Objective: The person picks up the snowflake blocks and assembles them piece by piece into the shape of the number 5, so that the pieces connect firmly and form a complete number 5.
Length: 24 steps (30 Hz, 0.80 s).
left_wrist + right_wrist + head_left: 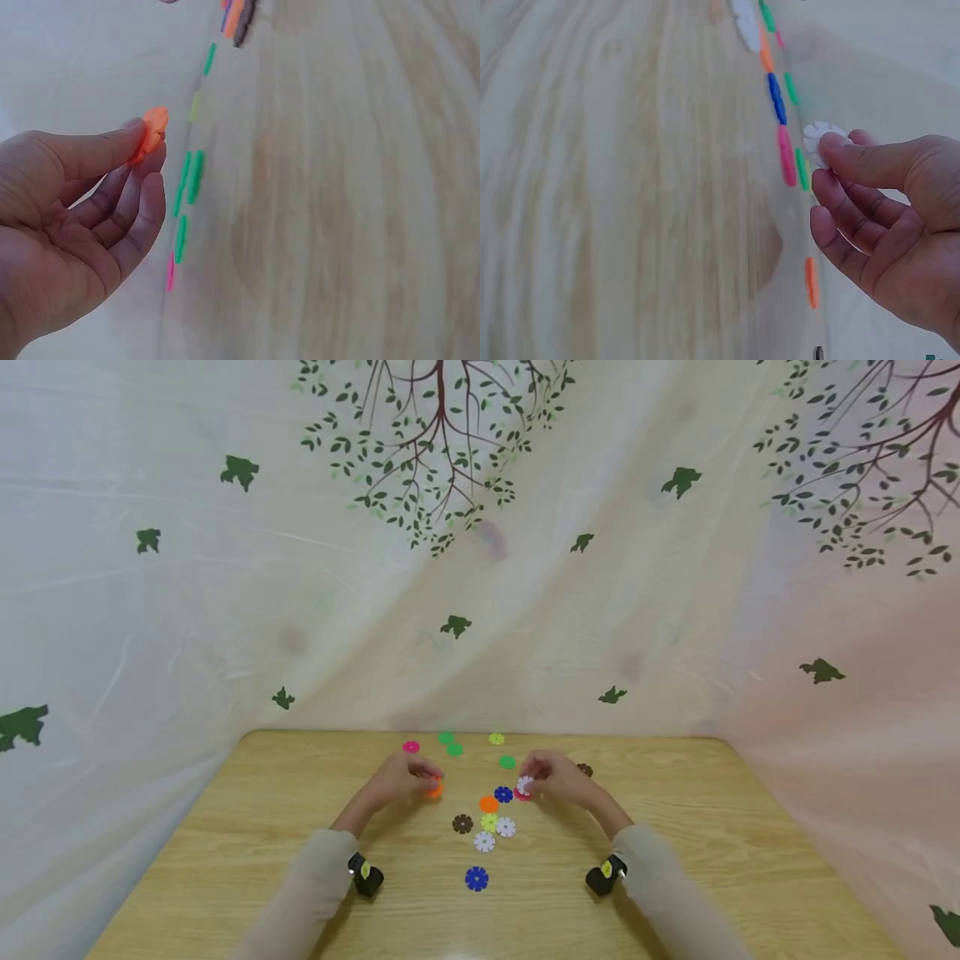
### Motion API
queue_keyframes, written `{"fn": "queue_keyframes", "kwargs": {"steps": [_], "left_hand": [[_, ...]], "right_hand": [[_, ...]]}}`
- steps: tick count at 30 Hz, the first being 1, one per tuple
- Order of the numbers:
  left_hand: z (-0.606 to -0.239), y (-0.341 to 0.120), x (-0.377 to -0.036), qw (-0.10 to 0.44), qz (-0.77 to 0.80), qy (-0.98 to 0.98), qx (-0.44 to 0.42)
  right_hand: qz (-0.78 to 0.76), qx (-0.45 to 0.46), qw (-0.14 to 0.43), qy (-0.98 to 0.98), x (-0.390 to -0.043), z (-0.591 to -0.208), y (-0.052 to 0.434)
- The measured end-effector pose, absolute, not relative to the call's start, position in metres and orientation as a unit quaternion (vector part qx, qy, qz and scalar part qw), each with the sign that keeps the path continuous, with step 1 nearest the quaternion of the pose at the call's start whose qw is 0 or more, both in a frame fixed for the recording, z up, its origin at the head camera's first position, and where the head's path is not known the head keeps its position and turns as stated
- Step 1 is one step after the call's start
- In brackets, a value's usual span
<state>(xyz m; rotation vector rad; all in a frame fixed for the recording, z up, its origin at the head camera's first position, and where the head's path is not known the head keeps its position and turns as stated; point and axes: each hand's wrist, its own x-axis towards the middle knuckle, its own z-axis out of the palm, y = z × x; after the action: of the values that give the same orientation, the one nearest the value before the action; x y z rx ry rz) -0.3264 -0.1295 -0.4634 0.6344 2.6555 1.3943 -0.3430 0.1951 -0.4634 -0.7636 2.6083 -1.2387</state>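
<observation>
My left hand (399,778) pinches an orange notched plastic disc (153,133) between thumb and index finger, above the left part of the wooden table. A white snowflake-shaped disc (819,142) is pinched in my right hand (561,778), its other fingers loosely bent. Just under that white piece, in the head view, shows a pink disc (522,795), with a blue disc (503,794) to its left. Another orange disc (489,804) lies between the hands. Beyond the right hand's back is a brown disc (585,770), partly hidden.
Nearer on the table (247,860) lie a brown disc (462,823), a yellow one (490,822), two white ones (484,842) and a blue disc (477,878). Several green discs (454,749), a yellow and a pink one (411,747) lie toward the back edge, where a printed curtain (375,677) hangs.
</observation>
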Motion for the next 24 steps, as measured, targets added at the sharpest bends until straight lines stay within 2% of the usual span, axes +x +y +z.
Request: {"fn": "queue_keyframes", "kwargs": {"steps": [4, 13, 24], "left_hand": [[-0.461, -0.128, -0.327, 0.029, 0.485, 0.852, 0.193], [-0.454, -0.119, -0.326, 0.063, 0.608, 0.77, 0.182], [-0.447, -0.107, -0.325, 0.074, 0.618, 0.764, 0.168]], "right_hand": [[-0.451, -0.257, 0.073, 0.851, -0.344, -0.462, 0.191], [-0.5, -0.258, 0.063, 0.824, -0.342, -0.453, 0.182], [-0.563, -0.231, 0.065, 0.791, -0.341, -0.443, 0.16]]}}
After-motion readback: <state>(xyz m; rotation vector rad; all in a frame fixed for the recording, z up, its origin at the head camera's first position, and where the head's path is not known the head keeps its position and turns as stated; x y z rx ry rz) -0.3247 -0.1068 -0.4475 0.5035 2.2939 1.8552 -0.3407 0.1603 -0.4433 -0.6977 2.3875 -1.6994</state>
